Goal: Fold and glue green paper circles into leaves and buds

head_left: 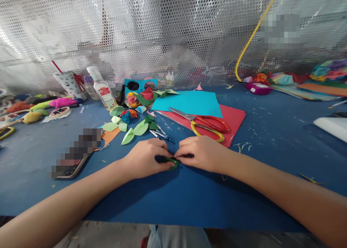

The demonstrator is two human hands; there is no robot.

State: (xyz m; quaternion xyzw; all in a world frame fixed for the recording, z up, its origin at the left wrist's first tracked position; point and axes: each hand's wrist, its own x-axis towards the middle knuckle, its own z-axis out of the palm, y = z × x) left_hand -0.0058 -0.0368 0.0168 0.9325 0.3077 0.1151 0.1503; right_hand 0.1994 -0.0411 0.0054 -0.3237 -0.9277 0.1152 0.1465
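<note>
A small dark green paper piece (pixel 173 164) lies between my fingertips, low over the blue table. My left hand (pixel 149 157) pinches it from the left, with thumb and fingers closed on it. From the right, my right hand (pixel 202 154) holds its other edge with thumb and fingertips pressed together. Part of the piece is hidden by the fingers. Just behind my right hand, scissors (pixel 200 121) with yellow and orange handles rest on a cyan sheet (pixel 196 100) and a red sheet (pixel 235 120). Light green paper leaves (pixel 135 131) lie behind my left hand.
On the left, a phone (pixel 77 156) lies on the blue table (pixel 151 204). Further back stand a glue bottle (pixel 104 91) and a patterned tumbler (pixel 71 85). A purple object (pixel 258 88) sits at the back right, before a perforated metal screen (pixel 206 31).
</note>
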